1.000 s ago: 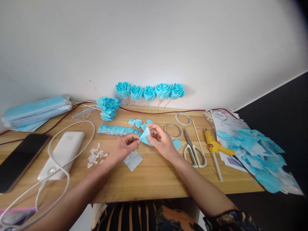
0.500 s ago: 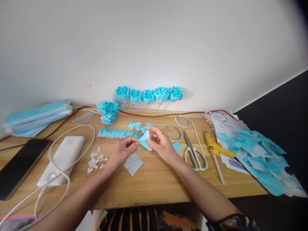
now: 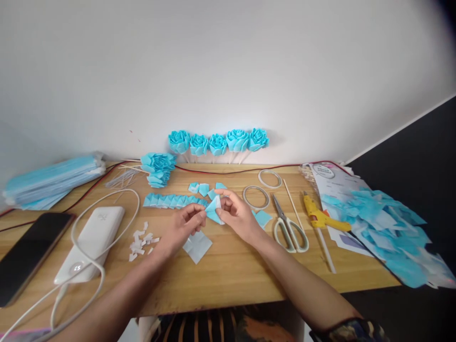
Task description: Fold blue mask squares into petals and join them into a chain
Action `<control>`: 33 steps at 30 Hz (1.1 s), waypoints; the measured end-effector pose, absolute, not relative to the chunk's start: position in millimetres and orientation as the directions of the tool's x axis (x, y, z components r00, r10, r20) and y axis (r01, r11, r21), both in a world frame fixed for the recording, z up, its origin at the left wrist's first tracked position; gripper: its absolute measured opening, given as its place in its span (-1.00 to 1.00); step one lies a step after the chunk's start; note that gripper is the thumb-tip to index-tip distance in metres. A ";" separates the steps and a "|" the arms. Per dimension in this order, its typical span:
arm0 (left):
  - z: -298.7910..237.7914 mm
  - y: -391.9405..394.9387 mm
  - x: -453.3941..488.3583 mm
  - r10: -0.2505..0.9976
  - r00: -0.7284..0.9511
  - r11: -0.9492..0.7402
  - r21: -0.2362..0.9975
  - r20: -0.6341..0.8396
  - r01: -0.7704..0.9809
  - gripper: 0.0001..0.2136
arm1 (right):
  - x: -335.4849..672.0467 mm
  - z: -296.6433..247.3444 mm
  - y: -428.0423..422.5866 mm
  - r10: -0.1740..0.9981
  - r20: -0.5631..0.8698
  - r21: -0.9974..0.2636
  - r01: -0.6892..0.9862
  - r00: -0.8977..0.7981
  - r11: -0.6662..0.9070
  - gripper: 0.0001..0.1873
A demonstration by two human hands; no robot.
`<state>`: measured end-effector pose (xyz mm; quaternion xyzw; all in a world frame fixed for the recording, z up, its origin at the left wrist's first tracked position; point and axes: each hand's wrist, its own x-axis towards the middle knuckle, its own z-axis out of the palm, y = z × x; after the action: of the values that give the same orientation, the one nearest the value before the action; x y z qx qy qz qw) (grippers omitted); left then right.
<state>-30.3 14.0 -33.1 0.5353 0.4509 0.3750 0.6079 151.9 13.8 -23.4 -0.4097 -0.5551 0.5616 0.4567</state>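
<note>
Right hand (image 3: pixel 237 216): fingers grasping light-blue, thin, folded triangular piece (image 3: pixel 214 212)
Left hand (image 3: pixel 188 222): fingertips pinching its pointed corner
Light-brown wooden tabletop (image 3: pixel 217 280): pale-blue square sheet (image 3: pixel 198 249) near left hand

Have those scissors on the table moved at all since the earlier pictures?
No. Against the table, the scissors lie in the same place, beside the thin stick; only the camera's view has shifted slightly.

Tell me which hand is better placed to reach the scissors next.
Probably the right hand: the scissors lie on its side, nearer than to the left hand. It does hold the folded blue piece, though.
</note>
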 end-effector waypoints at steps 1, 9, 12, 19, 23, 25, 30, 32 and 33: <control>-33.6 14.2 -29.9 0.941 0.303 0.150 0.988 -0.152 0.032 -0.73 | 151.1 -23.1 13.4 0.968 0.046 -0.998 -0.047 -0.247 0.035 -0.58; -32.6 15.8 -29.8 0.963 0.236 0.122 0.992 -0.127 0.035 -0.72 | 149.7 -25.7 12.5 0.961 0.027 -0.999 -0.047 -0.276 0.015 -0.55; -31.7 15.2 -29.9 0.966 0.234 0.113 0.994 -0.112 0.010 -0.70 | 150.1 -25.8 12.2 0.960 0.030 -0.998 -0.054 -0.280 0.015 -0.56; -30.5 13.4 -27.9 0.943 0.318 0.105 0.994 -0.097 -0.008 -0.67 | 148.8 -27.6 11.5 0.957 0.032 -0.997 -0.079 -0.288 0.010 -0.56; -34.2 13.3 -27.0 0.928 0.365 0.080 0.997 -0.082 0.021 -0.70 | 148.8 -32.2 11.3 0.951 0.041 -0.998 -0.052 -0.308 0.026 -0.56; -35.9 13.6 -26.8 0.925 0.373 0.071 0.997 -0.073 0.020 -0.71 | 148.9 -33.7 11.1 0.950 0.043 -0.999 -0.034 -0.310 0.034 -0.56; -37.0 13.6 -26.8 0.921 0.384 0.064 0.998 -0.066 0.018 -0.76 | 148.7 -34.9 10.2 0.949 0.045 -0.999 0.003 -0.313 0.048 -0.54; -36.7 13.4 -26.6 0.923 0.380 0.068 0.998 -0.070 0.018 -0.77 | 148.8 -34.8 9.6 0.947 0.047 -0.998 0.021 -0.317 0.056 -0.54; -36.6 13.3 -26.4 0.923 0.377 0.068 0.997 -0.070 0.020 -0.77 | 148.9 -34.6 9.3 0.946 0.047 -0.998 0.030 -0.320 0.060 -0.53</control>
<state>-26.4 13.3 -36.6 0.5705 0.4133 0.3749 0.6026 148.9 9.3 -34.6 -0.4085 -0.5974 0.5507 0.4159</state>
